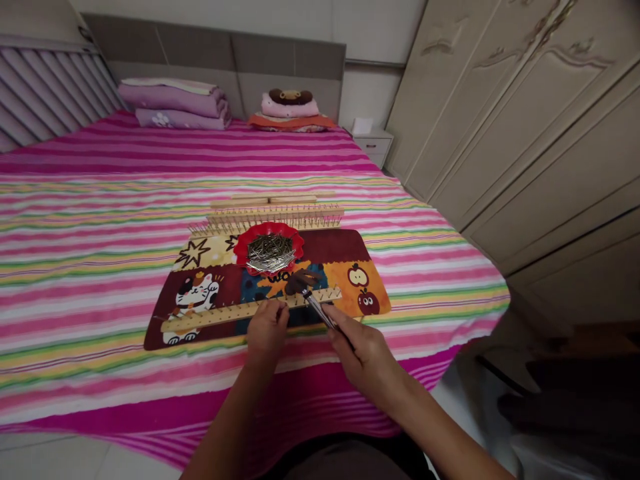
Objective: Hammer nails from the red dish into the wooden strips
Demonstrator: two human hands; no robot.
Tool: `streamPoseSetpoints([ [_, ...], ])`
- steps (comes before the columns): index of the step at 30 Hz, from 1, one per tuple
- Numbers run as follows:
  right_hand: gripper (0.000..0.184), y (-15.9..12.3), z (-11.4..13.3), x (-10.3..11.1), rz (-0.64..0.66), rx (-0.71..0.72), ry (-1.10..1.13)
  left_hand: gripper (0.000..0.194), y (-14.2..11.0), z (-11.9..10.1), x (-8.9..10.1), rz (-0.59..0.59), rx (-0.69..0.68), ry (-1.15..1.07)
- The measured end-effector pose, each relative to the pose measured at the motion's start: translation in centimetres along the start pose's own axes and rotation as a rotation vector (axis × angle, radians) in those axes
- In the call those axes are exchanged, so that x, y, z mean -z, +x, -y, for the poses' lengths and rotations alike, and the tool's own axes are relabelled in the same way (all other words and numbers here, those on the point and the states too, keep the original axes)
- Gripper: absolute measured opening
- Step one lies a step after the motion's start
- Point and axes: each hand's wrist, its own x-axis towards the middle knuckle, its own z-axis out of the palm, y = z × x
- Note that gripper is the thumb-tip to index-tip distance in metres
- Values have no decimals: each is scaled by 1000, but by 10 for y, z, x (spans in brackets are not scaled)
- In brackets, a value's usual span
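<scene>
My right hand [367,350] is wrapped round the handle of a hammer [319,309]. The hammer's dark head looks blurred and is over the right part of a wooden strip [220,315] with a row of nails standing in it. At the near edge of that strip, my left hand [269,328] is closed in a pinch; what its fingers hold, if anything, is too small to make out. Beyond the strip, a red scalloped bowl [241,255] holds a heap of loose nails [270,252].
A patterned mat [320,243] lies under the strip and bowl on the striped bedsheet [90,267]. Behind the bowl are several more strips [280,215] with nails upright in them. Folded bedding [177,107] is stacked by the headboard, and wardrobe doors [525,133] stand to the right.
</scene>
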Motion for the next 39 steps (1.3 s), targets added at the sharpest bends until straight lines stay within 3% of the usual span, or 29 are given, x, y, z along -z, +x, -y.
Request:
streamPoseSetpoints([
  [5, 44, 8, 0, -7, 110, 21, -89, 13, -1, -1, 0, 4, -4, 29],
  [11, 42, -23, 6, 15, 45, -95, 15, 11, -1, 1, 1, 0, 8, -22],
  [16, 42, -73, -32, 13, 60, -333, 99, 16, -11, -3, 3, -90, 66, -102],
  [18, 42, -92, -54, 2, 51, -389, 126, 18, -16, -9, 2, -47, 90, -137],
  [20, 43, -106, -72, -8, 49, -437, 147, 20, -18, -16, -1, 67, 170, -207],
  [24, 42, -117, -88, -18, 37, -459, 169, 28, -17, -31, -13, 255, 513, -586],
  [29, 41, -118, -93, -20, 42, -433, 174, 36, -8, -44, -26, 217, 784, -991],
  [34, 41, -121, -97, -22, 38, -463, 160, 25, -5, -50, -29, 168, 870, -1083],
  [39, 40, -120, -97, -21, 12, -424, 161, 20, -20, -41, -13, 275, 810, -1017],
])
